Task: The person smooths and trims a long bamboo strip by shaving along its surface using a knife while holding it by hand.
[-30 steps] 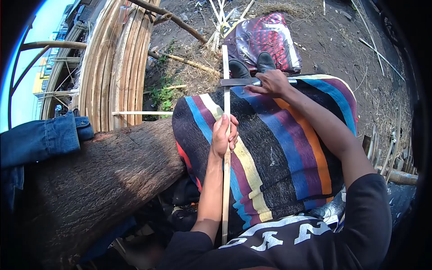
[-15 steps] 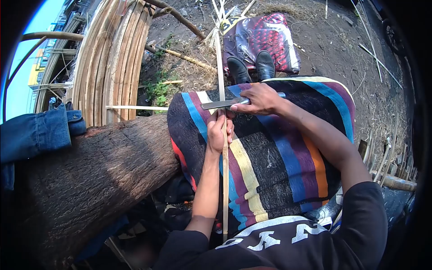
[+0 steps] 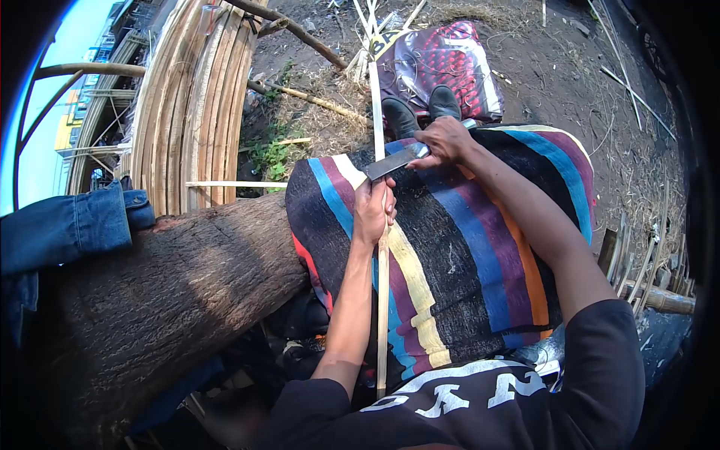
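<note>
A long, thin pale strip, seemingly bamboo point(image 3: 383, 300), runs from my torso over my lap toward the ground ahead. My left hand point(image 3: 373, 214) is closed around it, just below the blade. In my right hand point(image 3: 444, 141), fingers wrapped round the handle, is a knife point(image 3: 390, 162). Its broad metal blade slants across the strip, with the tip close to my left thumb. Whether the edge touches the strip I cannot tell. A striped cloth point(image 3: 442, 259) in black, blue, purple, yellow and orange covers my lap.
A thick log point(image 3: 187, 277) lies at my left, with a denim sleeve point(image 3: 82, 225) above it. Beyond stands a stack of long wooden strips point(image 3: 199, 105). A printed sack point(image 3: 450, 67) lies by my shoes point(image 3: 400, 118). Loose sticks point(image 3: 637, 101) lie at right.
The knife has turned from nearly level to a steeper slant, its handle end higher. My right hand has moved slightly up. The whole view has shifted a little.
</note>
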### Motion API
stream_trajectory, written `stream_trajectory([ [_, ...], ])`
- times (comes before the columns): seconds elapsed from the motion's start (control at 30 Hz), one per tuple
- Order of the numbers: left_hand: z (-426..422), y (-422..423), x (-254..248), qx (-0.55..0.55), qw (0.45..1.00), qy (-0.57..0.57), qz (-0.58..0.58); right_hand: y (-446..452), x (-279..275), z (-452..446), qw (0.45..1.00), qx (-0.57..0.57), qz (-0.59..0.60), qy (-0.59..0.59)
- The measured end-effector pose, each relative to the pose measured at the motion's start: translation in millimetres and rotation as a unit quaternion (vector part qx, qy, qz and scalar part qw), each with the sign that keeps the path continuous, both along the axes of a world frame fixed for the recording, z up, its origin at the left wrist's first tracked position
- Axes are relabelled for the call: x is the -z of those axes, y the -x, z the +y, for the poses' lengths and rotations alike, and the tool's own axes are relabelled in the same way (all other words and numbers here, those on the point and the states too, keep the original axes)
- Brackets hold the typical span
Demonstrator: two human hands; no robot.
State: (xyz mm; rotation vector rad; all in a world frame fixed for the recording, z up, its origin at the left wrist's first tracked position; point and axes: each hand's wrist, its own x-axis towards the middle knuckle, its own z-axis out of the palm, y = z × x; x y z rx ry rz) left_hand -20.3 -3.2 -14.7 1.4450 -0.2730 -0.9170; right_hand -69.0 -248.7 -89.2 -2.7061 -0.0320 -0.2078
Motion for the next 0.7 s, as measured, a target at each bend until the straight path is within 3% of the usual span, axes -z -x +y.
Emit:
stream_trajectory([
  [0.07, -1, -3, -1, -0.006, 0.998, 0.043, 0.042, -2, 8, -13, 0.996, 0.019, -0.082, 0.024],
  [0.2, -4, -3, 2, -0.009, 0.988, 0.101, 0.12, 4, 7, -22, 0.994, 0.028, -0.081, 0.061],
  [0.37, -10, 1, -5, -0.015, 0.973, 0.145, 0.18, 7, 0, -25, 0.98, 0.042, -0.184, 0.057],
  [0.6, -12, 1, -9, -0.033, 0.95, 0.203, 0.235, 8, -4, -31, 0.984, 0.054, -0.165, 0.045],
  [0.63, -10, 0, -9, -0.035, 0.939, 0.24, 0.244, 6, -7, -37, 0.976, 0.209, -0.062, 0.005],
  [0.67, -2, 0, -19, -0.042, 0.949, 0.237, 0.202, 3, -9, -47, 0.932, 0.358, 0.043, -0.035],
  [0.7, 8, -1, -21, -0.036, 0.953, 0.246, 0.173, 15, -9, -72, 0.887, 0.452, 0.027, -0.088],
])
